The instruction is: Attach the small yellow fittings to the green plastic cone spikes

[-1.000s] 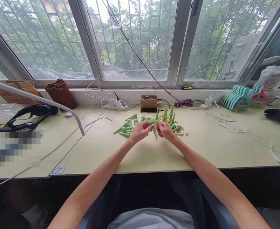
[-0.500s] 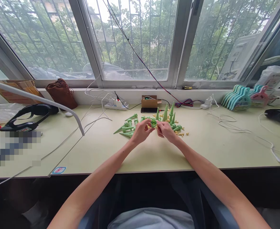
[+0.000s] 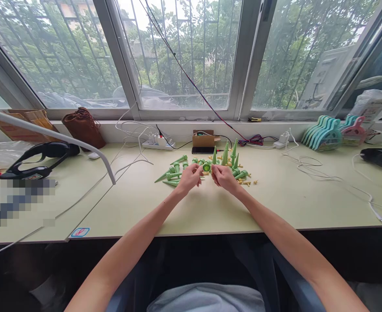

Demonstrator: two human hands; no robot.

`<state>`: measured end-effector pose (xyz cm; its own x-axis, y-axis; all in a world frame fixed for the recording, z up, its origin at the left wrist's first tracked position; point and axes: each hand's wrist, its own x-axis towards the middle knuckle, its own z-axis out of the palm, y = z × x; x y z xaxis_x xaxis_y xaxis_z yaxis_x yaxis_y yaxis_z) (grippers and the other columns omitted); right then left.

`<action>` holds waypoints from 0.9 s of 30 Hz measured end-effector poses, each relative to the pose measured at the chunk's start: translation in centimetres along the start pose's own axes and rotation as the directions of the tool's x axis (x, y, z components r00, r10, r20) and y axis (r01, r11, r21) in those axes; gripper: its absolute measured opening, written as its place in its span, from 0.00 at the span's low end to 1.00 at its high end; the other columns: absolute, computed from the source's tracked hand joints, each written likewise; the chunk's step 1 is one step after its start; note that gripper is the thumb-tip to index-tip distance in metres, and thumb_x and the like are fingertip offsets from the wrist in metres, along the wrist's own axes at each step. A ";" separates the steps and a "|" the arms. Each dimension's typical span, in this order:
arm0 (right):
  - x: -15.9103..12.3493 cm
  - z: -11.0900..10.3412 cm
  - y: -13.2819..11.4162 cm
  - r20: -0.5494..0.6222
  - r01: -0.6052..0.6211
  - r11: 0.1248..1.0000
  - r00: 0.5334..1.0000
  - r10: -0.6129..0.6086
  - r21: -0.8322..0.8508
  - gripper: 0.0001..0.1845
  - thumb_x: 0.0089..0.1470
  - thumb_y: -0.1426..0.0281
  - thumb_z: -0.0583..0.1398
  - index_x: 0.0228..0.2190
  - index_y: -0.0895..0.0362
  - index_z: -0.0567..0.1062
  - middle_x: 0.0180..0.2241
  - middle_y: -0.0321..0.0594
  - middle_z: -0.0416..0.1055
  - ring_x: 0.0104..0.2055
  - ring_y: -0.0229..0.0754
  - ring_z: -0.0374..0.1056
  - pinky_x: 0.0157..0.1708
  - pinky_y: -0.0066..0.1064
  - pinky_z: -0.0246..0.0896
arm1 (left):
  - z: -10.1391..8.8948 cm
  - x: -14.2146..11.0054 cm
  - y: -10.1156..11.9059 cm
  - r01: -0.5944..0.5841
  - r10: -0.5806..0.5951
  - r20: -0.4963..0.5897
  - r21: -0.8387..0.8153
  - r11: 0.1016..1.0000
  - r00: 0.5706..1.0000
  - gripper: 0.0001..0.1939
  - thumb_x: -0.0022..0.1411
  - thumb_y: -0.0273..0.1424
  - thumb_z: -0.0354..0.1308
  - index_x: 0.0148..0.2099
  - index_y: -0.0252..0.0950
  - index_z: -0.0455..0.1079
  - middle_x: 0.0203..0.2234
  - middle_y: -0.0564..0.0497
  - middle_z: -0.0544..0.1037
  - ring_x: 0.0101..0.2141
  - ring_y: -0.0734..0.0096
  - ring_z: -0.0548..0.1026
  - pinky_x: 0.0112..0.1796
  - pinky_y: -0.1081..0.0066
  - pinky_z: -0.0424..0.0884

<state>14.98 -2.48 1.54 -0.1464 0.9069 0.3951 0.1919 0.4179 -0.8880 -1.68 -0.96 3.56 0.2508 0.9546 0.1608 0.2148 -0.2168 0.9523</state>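
Green plastic sits between the two hands: a round, hollow cup (image 3: 206,167), its open end facing the camera, above the bench (image 3: 194,212). The left hand (image 3: 190,178) has its thumb and finger pinching the cup's edge. The right hand (image 3: 223,177) is closed just beside it, fingertips drawn together; whether that grip holds anything I cannot tell. Green spikes (image 3: 164,174) lie beyond the left hand, upright cones (image 3: 225,154) stand behind the right, and yellow pegs (image 3: 245,183) lie near its wrist. Farther back are a black phone (image 3: 204,150) and a cardboard box (image 3: 202,140).
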 end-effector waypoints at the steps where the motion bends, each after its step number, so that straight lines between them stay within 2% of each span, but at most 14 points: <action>1: -0.1 0.0 -0.1 0.002 0.014 0.999 1.000 -0.014 -0.044 0.29 0.61 0.47 0.50 0.20 0.55 0.60 0.14 0.31 0.58 0.14 0.32 0.53 0.17 0.27 0.49 | 0.0 0.1 0.1 0.056 -0.055 0.025 -0.074 0.996 0.998 0.21 0.61 0.48 0.55 0.30 0.34 0.64 0.24 0.49 0.73 0.16 0.78 0.68 0.18 0.74 0.64; 3: -0.2 -0.1 -0.4 0.014 0.041 0.992 0.999 -0.039 -0.117 0.29 0.62 0.47 0.50 0.20 0.55 0.61 0.15 0.32 0.60 0.16 0.32 0.55 0.20 0.27 0.51 | -0.1 0.3 0.2 0.163 -0.151 0.085 -0.171 0.972 0.985 0.27 0.60 0.54 0.53 0.26 0.33 0.64 0.22 0.47 0.73 0.16 0.77 0.67 0.17 0.73 0.64; 6: -0.3 -0.1 -0.7 0.033 0.066 0.983 0.998 -0.061 -0.172 0.29 0.63 0.48 0.49 0.20 0.55 0.62 0.15 0.32 0.62 0.17 0.33 0.56 0.22 0.27 0.53 | -0.2 0.3 0.4 0.260 -0.232 0.149 -0.207 0.943 0.961 0.29 0.56 0.56 0.56 0.27 0.32 0.66 0.22 0.46 0.73 0.16 0.77 0.68 0.17 0.73 0.64; 12: -0.5 -0.2 -0.8 0.036 0.056 0.985 0.998 -0.050 -0.163 0.28 0.63 0.49 0.49 0.20 0.55 0.61 0.16 0.33 0.63 0.17 0.34 0.57 0.23 0.27 0.53 | -0.3 0.0 0.8 0.263 -0.216 0.202 -0.250 0.932 0.955 0.26 0.54 0.53 0.61 0.28 0.33 0.65 0.24 0.46 0.74 0.17 0.77 0.68 0.18 0.73 0.65; 20: -0.4 -0.3 -0.4 0.033 0.012 0.995 0.999 -0.008 -0.096 0.28 0.61 0.46 0.50 0.20 0.55 0.61 0.14 0.31 0.60 0.14 0.33 0.55 0.18 0.28 0.52 | -0.5 -0.4 1.2 0.175 -0.117 0.241 -0.239 0.955 0.963 0.25 0.51 0.51 0.65 0.29 0.32 0.65 0.23 0.49 0.72 0.18 0.78 0.69 0.19 0.74 0.63; 24: -0.3 -0.4 0.1 0.040 -0.030 0.999 0.999 0.032 -0.044 0.29 0.60 0.46 0.51 0.20 0.54 0.60 0.13 0.30 0.57 0.13 0.33 0.54 0.16 0.28 0.51 | -0.6 -0.6 1.1 0.052 -0.016 0.220 -0.160 0.986 0.975 0.22 0.50 0.48 0.66 0.30 0.32 0.68 0.17 0.54 0.67 0.19 0.78 0.68 0.21 0.75 0.65; 27: -0.2 -0.5 0.4 0.051 -0.064 0.998 0.997 0.064 0.010 0.29 0.60 0.47 0.52 0.18 0.54 0.60 0.12 0.29 0.54 0.12 0.32 0.52 0.14 0.28 0.49 | -0.5 -0.7 0.8 -0.068 0.083 0.182 -0.089 0.994 0.980 0.20 0.50 0.45 0.67 0.33 0.33 0.70 0.21 0.53 0.70 0.19 0.79 0.67 0.20 0.75 0.64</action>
<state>15.53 -2.47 1.25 -0.1830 0.9278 0.3252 0.1912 0.3580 -0.9139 -2.18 -1.67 4.40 0.4352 0.8802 0.1894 0.1127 -0.2621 0.9584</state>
